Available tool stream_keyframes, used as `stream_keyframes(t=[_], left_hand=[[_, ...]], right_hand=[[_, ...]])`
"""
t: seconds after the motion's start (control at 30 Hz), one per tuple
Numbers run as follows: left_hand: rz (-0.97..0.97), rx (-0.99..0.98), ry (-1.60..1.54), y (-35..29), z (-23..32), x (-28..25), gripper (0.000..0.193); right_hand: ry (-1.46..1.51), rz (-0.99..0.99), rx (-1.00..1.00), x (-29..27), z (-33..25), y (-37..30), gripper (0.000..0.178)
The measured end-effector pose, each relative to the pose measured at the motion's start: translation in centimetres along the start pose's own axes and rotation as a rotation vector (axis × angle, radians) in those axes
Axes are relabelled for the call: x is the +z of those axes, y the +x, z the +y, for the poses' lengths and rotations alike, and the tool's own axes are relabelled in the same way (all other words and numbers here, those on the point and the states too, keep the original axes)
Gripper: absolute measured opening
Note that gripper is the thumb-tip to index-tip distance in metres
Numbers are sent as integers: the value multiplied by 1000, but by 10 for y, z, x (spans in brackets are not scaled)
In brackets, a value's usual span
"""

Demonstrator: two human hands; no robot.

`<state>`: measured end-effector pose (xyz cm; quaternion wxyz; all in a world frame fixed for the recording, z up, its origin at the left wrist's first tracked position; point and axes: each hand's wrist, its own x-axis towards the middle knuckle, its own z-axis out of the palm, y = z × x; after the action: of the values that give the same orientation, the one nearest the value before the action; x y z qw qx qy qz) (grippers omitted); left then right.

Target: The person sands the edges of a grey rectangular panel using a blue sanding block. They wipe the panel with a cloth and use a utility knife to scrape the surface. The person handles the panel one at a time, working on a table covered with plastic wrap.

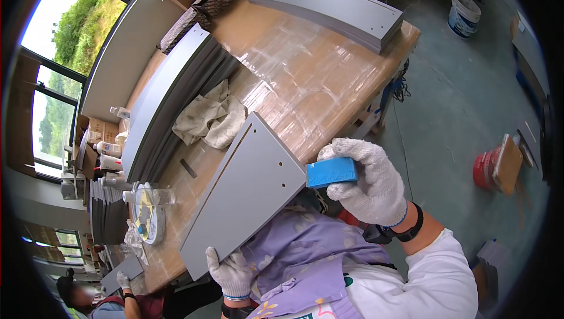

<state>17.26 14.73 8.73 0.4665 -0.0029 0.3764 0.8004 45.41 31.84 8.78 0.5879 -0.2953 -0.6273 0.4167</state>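
Observation:
A grey flat panel (235, 190) with several small holes and a long narrow slot lies at the table's near edge, its near side reaching toward my body. My gloved left hand (230, 273) grips the panel's near-left edge, thumb on top and the other fingers partly hidden. In my gloved right hand (370, 184) is a blue rectangular block (332, 172), pinched between thumb and fingers. The block is at the panel's right end; whether it touches the edge I cannot tell.
The wooden table (282, 72) bears stacked grey curved panels (158, 96), more panels (329, 10) at the far end, a crumpled cloth (212, 116) and a white round tub (154, 219). A co-worker (123, 301) is at lower left. Buckets (464, 14) stand on the floor at right.

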Motion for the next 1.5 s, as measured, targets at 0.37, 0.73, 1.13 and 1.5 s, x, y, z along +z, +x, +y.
stream_keyframes(t=[0.37,0.73,1.13,1.5], left_hand=[[-54,31,-44,-3,2,1,30],[-24,-4,-83,-18,4,-13,31],[-179,-96,1,-30,1,-5,36],[-214,-88,22,-23,1,-22,35]], right_hand=[[150,-38,-62,-2,-13,6,49],[290,-7,386,-8,-19,62,43],[313,-333,361,22,-12,107,41],[381,-256,521,16,-17,112,40]])
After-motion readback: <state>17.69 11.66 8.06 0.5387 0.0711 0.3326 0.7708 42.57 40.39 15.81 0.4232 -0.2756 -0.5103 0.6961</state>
